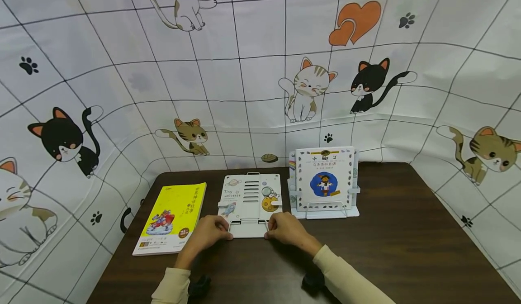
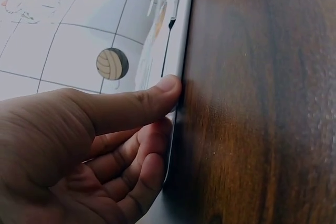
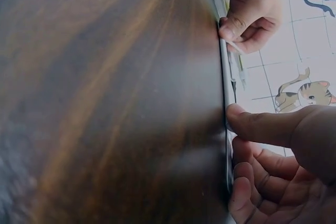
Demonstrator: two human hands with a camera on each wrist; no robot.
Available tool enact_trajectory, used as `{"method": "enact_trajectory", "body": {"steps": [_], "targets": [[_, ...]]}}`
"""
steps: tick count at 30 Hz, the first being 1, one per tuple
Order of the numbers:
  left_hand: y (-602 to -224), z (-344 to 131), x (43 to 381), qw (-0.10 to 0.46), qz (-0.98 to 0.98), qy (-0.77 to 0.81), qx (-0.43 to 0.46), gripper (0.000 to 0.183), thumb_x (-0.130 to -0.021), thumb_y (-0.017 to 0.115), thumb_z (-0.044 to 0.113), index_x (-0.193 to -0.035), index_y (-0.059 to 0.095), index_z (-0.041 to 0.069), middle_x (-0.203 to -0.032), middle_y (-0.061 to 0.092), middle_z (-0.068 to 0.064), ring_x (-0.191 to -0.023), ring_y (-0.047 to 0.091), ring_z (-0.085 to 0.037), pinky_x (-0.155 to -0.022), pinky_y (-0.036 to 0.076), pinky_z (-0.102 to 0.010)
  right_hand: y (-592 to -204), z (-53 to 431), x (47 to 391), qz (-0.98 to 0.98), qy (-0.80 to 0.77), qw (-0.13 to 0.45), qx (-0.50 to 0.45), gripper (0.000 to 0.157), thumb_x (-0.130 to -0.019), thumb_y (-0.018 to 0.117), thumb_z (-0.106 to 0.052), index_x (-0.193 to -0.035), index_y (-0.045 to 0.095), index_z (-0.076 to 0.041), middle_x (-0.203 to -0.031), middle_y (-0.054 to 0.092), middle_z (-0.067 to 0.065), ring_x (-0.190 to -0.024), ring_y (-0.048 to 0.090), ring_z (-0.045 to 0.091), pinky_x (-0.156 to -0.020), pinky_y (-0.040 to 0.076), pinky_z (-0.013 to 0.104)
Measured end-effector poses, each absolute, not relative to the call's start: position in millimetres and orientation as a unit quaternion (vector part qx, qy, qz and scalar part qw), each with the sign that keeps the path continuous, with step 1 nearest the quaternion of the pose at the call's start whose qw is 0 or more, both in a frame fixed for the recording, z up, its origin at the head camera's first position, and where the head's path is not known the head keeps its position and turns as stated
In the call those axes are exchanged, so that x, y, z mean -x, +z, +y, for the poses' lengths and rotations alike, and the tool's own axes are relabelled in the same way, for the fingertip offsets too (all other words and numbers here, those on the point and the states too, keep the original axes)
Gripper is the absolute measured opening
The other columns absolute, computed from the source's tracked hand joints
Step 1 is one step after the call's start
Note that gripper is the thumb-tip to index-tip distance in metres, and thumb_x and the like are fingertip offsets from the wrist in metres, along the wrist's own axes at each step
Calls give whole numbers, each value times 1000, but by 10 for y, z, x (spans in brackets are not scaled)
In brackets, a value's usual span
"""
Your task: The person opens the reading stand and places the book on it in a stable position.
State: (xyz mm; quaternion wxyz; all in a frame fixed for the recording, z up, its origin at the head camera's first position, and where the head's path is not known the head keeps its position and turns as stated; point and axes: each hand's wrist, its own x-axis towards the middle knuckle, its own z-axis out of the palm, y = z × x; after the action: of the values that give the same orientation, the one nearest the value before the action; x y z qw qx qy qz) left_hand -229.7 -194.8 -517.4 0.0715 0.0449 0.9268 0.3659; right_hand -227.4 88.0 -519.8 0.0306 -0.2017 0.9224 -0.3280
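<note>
A white book stand (image 1: 251, 204) with space drawings and "Tiny universe" printed on it lies flat on the table in the head view. My left hand (image 1: 212, 230) holds the left corner of its front edge. At the right corner, my right hand (image 1: 288, 230) grips the same edge. In the left wrist view, the thumb of my left hand (image 2: 105, 145) lies on the rim, fingers curled beside it. The right wrist view has my right hand (image 3: 278, 156) pinching the thin edge likewise. Parts of the stand behind the fingers are hidden.
Left of the stand lies a yellow book (image 1: 175, 213). To the right, a second white stand (image 1: 354, 209) props up a white picture book (image 1: 325, 177). All rest on a dark wooden table (image 1: 390, 240), with a cat-patterned cloth (image 1: 260, 82) hanging behind and at the sides.
</note>
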Motion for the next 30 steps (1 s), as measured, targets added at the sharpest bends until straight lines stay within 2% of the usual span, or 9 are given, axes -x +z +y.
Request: {"method": "enact_trajectory", "body": {"steps": [8, 21, 27, 30], "targets": [[-5189, -1978, 2283, 75, 923, 372, -62, 23, -81, 95, 19, -82, 72, 13, -74, 65, 1, -68, 56, -16, -66, 45, -28, -5224, 883, 2283, 918, -336, 22, 210, 28, -79, 94, -21, -74, 66, -19, -69, 65, -11, -64, 53, 4, -62, 44, 26], [-5212, -2041, 2272, 78, 920, 378, -75, 23, -83, 93, 20, -82, 71, 14, -75, 64, 2, -69, 56, -16, -68, 44, -28, -5212, 876, 2302, 908, -351, 32, 228, 28, -80, 93, -20, -74, 66, -19, -70, 66, -11, -65, 54, 2, -64, 45, 25], [-5164, -2122, 2282, 114, 901, 405, -104, 17, -88, 88, 16, -92, 73, 10, -83, 69, 0, -75, 60, -16, -72, 50, -25, -5116, 953, 2331, 890, -380, 79, 240, 17, -90, 86, -17, -83, 71, -14, -77, 70, -6, -69, 58, 3, -63, 48, 23], [-5094, -2177, 2291, 127, 890, 423, -108, 12, -92, 83, 11, -101, 76, 6, -91, 73, -4, -80, 63, -17, -76, 54, -25, -5021, 1007, 2361, 883, -409, 67, 223, 9, -94, 81, -11, -89, 73, -9, -81, 72, 0, -71, 60, 5, -63, 50, 23]]}}
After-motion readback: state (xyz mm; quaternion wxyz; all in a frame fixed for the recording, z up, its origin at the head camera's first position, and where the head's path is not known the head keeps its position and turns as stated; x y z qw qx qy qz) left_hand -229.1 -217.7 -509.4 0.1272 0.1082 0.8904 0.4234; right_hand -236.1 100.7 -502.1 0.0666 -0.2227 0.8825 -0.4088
